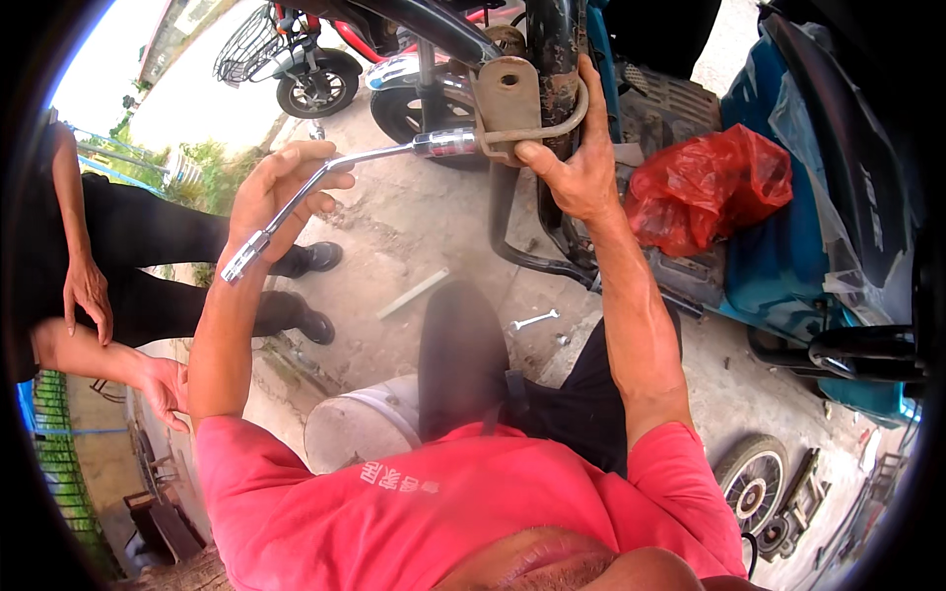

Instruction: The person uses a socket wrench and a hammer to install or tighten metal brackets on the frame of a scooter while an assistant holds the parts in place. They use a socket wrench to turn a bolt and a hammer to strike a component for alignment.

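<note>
A chrome bent-handled socket wrench lies across the palm of my left hand, its fingers loosely curled at the handle. The wrench's socket end meets the side of a rusty metal bracket with a hole in it. A U-bolt runs from the bracket around a black tube. My right hand wraps around the tube and U-bolt, thumb at the bracket's lower edge. Its other fingers are partly hidden behind the tube.
An open-end spanner and a pale strip lie on the concrete. A white bucket is beside my leg. A red plastic bag rests on the teal vehicle. Another person's hand is near my left arm.
</note>
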Demonstrator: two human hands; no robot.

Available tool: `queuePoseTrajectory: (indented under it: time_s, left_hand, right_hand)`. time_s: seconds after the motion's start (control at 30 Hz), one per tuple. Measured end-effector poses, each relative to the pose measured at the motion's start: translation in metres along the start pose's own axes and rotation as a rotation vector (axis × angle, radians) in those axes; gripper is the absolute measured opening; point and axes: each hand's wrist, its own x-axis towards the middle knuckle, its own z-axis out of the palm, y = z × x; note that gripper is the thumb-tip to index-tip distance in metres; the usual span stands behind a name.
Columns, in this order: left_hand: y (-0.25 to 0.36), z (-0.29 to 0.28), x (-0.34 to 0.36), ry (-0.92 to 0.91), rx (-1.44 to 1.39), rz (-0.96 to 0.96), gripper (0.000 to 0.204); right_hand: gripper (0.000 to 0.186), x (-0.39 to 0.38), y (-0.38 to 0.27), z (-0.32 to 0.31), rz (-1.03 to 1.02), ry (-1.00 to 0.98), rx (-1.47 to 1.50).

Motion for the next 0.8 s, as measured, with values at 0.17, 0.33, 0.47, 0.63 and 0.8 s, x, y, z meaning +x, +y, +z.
queuePoseTrajectory:
  time_s: [0.17, 0.33, 0.47, 0.63, 0.8]
  left_hand:
    - [-0.008, 0.006, -0.002, -0.059, 0.161, 0.131, 0.037]
    - [-0.026, 0.011, -0.007, 0.015, 0.718, 0.547, 0.045]
    - [-0.040, 0.013, -0.007, 0.075, 0.625, 0.599, 0.047]
    - [-0.043, 0.036, -0.008, 0.251, -0.001, 0.274, 0.038]
    - [-0.051, 0.023, -0.013, 0.112, -0.064, 0.041, 0.042]
  right_hand:
    - [0.122, 0.000, 0.000, 0.001, -0.009, -0.008, -0.020]
    - [0.114, 0.001, -0.007, 0.002, 0.027, 0.019, 0.064]
    - [0.114, -0.001, -0.014, 0.005, 0.066, 0.009, 0.101]
    - [0.116, -0.002, -0.019, 0.004, 0.087, 0.016, 0.090]
    - [0.123, -0.001, -0.020, 0.011, 0.123, 0.038, 0.212]
